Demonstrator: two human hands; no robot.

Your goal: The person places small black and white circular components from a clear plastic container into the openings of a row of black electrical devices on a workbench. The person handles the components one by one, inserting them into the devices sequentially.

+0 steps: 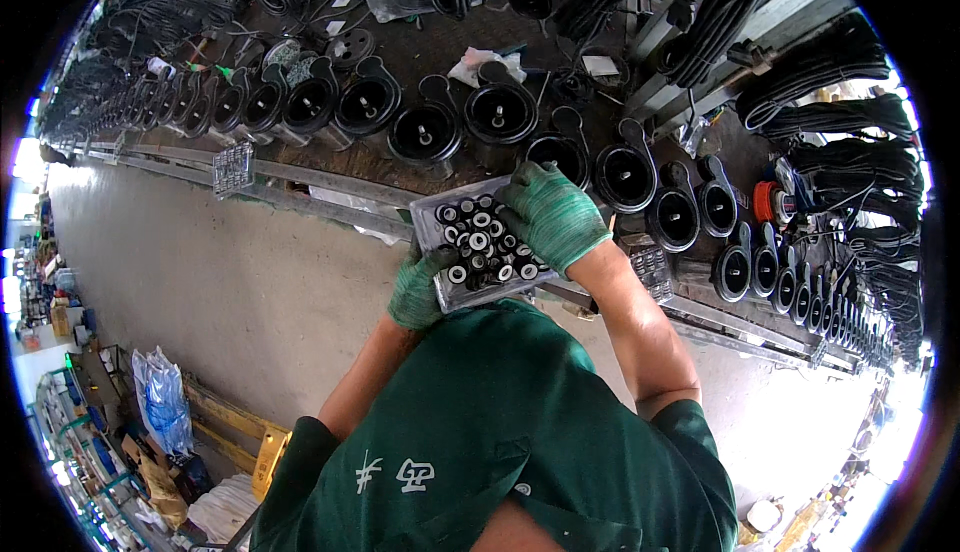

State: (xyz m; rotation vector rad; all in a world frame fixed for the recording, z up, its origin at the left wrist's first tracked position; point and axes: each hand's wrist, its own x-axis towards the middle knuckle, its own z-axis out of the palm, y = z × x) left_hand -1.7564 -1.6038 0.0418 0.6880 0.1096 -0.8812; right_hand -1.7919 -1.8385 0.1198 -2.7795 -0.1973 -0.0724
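My left hand (418,289), in a green knit glove, grips the near corner of a clear plastic tray (432,222) from below. The tray holds several small black and white ring-shaped parts (481,243). My right hand (553,214), also gloved in green, rests on top of the tray's far right side with its fingers curled among the parts. I cannot tell whether it pinches one. Just beyond the tray stands a long row of black round housings (425,135) with open tops along a workbench.
A metal rail (300,190) runs along the bench's near edge, with another clear tray (232,168) on it at left. Bundles of black cable (820,67) hang at the back right. Grey concrete floor (200,282) lies below, with a yellow pallet truck (262,452) and bags at lower left.
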